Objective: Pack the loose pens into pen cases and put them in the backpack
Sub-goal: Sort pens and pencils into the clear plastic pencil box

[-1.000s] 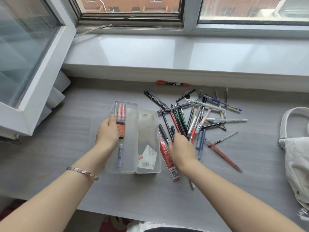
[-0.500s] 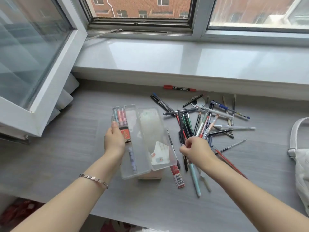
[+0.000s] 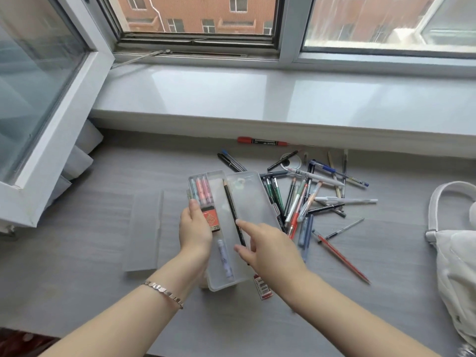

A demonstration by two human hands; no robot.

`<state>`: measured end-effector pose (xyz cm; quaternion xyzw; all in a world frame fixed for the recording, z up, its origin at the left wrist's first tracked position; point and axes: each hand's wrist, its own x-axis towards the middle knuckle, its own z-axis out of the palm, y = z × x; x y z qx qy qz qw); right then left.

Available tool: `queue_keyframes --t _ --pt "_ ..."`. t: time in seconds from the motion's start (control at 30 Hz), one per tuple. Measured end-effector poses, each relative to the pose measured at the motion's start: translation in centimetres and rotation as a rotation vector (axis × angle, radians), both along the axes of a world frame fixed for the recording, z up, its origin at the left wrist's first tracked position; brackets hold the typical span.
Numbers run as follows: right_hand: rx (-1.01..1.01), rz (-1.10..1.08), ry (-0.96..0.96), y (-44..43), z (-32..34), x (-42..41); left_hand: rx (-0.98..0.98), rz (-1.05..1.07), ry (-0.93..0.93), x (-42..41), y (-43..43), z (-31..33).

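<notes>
Left grip [image 3: 195, 233] holds one pen case [image 3: 257, 202]; right grip [image 3: 268, 246] touches one black pencil [image 3: 230, 202].

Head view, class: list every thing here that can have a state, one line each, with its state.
pen case: open, lid laid out to the right.
left hand: grips the pen case's left edge.
right hand: fingers straight, touching the black pencil.
black pencil: lying in the pen case.
loose pens: scattered on the desk, unpacked.
window sash: swung open.
backpack: mostly out of view; open or closed, cannot tell.
</notes>
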<state>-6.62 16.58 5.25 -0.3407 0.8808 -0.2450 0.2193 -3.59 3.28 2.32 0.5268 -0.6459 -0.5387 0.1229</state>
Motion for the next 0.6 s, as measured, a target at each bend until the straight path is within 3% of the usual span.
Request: queue_keyframes --t 0.07,0.13,0.23,0.33,0.47,0.6 --pt "0.018 0.047 0.022 0.1 0.3 -0.8 0.012 -0.019 -0.022 -0.3 -0.5 -0.3" --pt "-0.108 0.005 -0.022 0.0 0.4 -2.2 0.019 -0.068 -0.063 -0.8 -1.3 -0.5" --pt "-0.236 -0.256 0.03 -0.9 -1.0 -6.8 -0.045 -0.197 -0.143 -1.7 -2.6 -0.4" --pt "-0.078 -0.423 0.033 -1.7 -3.6 -12.8 -0.092 -0.289 -0.159 -2.3 -3.4 -0.3" --pt "0.235 -0.405 0.024 -3.3 -6.0 -18.2 0.009 -0.328 -0.135 -3.2 -4.0 -0.8" --pt "0.4 -0.415 0.043 -4.8 -6.9 -20.4 0.004 -0.374 -0.132 -4.0 -4.8 -1.1"
